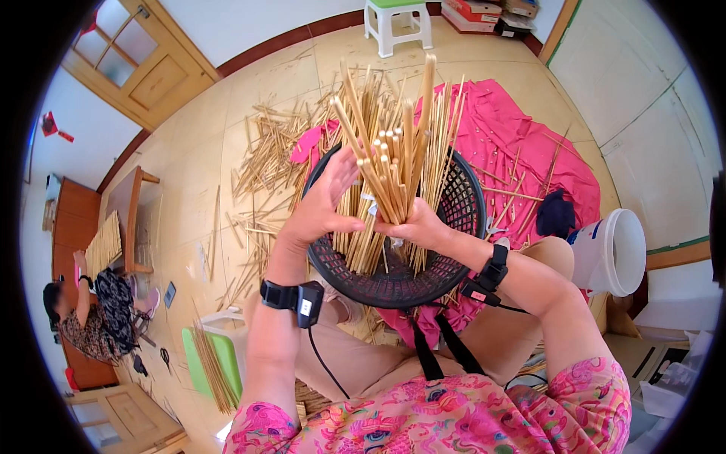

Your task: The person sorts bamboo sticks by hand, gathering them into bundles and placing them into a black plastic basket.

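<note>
A bundle of straw-coloured stalks [389, 163] stands in front of me, its cut ends fanning upward. My right hand [418, 227] is closed around the lower part of that bundle. On the bundle's left side my left hand [333, 193] is raised, fingers stretched and thumb apart, with nothing gripped in it. Beneath both hands is a black plastic mesh basket [378, 291] between my knees, holding more upright stalks [355, 246]. A scrap of white material [370, 204] shows beside the bundle between my hands. Black straps with small boxes circle both my wrists.
Loose stalks [265, 151] litter the floor left of the basket. A pink cloth [522, 144] lies beyond it, with a white bucket [609, 253] at right. On my left, a green-topped stool [219, 356] carries stalks. Another person [94, 310] sits farther left by a wooden table [132, 219].
</note>
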`<action>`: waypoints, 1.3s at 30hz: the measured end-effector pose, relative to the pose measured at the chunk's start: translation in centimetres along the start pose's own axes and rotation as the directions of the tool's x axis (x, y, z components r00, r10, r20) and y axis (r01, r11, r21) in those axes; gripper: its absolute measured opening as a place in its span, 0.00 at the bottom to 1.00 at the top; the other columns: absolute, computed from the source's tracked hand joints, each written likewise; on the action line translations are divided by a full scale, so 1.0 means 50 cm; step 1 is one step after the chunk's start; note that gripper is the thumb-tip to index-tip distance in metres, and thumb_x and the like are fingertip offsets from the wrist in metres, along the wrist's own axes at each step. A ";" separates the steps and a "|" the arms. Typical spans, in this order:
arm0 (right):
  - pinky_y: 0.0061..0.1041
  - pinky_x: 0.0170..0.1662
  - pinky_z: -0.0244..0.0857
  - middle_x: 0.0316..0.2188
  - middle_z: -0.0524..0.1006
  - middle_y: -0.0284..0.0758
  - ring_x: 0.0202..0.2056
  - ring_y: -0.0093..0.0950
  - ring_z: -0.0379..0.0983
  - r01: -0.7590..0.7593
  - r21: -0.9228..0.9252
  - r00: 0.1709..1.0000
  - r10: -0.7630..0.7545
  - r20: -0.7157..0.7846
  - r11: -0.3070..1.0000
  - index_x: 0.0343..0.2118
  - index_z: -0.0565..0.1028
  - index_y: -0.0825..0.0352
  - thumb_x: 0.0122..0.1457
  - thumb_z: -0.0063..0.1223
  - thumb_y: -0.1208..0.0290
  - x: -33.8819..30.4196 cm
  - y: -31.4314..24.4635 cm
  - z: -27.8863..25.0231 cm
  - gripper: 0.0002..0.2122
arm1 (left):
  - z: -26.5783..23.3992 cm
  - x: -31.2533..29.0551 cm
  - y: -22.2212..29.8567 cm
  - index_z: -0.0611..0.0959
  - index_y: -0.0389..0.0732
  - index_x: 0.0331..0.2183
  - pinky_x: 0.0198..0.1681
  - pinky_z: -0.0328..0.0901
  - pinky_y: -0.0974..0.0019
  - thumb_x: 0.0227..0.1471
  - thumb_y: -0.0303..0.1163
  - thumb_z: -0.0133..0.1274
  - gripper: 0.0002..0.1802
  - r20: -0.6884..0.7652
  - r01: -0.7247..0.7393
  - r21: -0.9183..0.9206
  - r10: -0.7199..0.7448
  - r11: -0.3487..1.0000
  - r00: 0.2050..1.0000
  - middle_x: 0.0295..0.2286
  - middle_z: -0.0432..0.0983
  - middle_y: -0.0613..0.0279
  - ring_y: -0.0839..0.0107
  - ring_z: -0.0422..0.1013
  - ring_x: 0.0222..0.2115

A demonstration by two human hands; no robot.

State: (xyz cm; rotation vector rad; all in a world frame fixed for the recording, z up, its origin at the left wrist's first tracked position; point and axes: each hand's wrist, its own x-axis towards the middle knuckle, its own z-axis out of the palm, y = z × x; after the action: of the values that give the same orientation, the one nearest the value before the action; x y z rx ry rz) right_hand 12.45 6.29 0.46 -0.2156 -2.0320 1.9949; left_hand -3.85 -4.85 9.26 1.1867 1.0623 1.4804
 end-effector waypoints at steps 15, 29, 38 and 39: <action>0.23 0.48 0.63 0.44 0.70 0.32 0.46 0.23 0.67 0.265 -0.141 0.960 -0.274 -0.053 0.954 0.57 0.54 0.66 0.45 0.63 0.77 0.040 -0.037 0.044 0.36 | 0.069 0.004 -0.008 0.69 0.35 0.48 0.40 0.68 0.68 0.40 0.21 0.59 0.30 -0.171 -0.022 0.088 0.037 0.996 0.985 0.33 0.75 0.58 0.72 0.73 0.34; 0.28 0.54 0.57 0.48 0.66 0.37 0.49 0.29 0.64 0.128 -0.249 0.988 -0.147 -0.057 0.960 0.58 0.47 0.68 0.43 0.63 0.78 0.010 0.084 0.039 0.42 | 0.091 0.003 -0.093 0.76 0.34 0.38 0.35 0.66 0.72 0.41 0.24 0.60 0.18 -0.175 0.017 0.181 0.015 0.983 0.984 0.29 0.75 0.65 0.79 0.70 0.30; 0.23 0.43 0.63 0.34 0.74 0.30 0.39 0.20 0.68 0.135 -0.269 0.990 -0.122 0.067 0.954 0.42 0.72 0.65 0.48 0.60 0.72 0.002 0.125 0.016 0.17 | 0.051 0.018 -0.053 0.70 0.35 0.47 0.45 0.66 0.63 0.34 0.28 0.63 0.34 0.102 -0.122 0.281 0.097 0.952 0.990 0.36 0.75 0.56 0.66 0.72 0.39; 0.23 0.41 0.64 0.31 0.74 0.29 0.36 0.18 0.69 0.090 -0.222 0.996 -0.081 0.047 0.971 0.39 0.74 0.65 0.49 0.60 0.72 -0.003 0.139 0.019 0.14 | 0.040 0.032 -0.078 0.69 0.35 0.49 0.47 0.65 0.62 0.35 0.28 0.63 0.36 0.179 -0.183 0.368 0.123 0.912 0.976 0.37 0.75 0.56 0.66 0.72 0.40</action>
State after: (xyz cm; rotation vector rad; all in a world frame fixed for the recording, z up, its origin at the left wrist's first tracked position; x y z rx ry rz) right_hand 11.69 5.56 -6.48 -0.1350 -2.2499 1.7300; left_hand -1.51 -2.40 6.08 1.6655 1.2098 1.3066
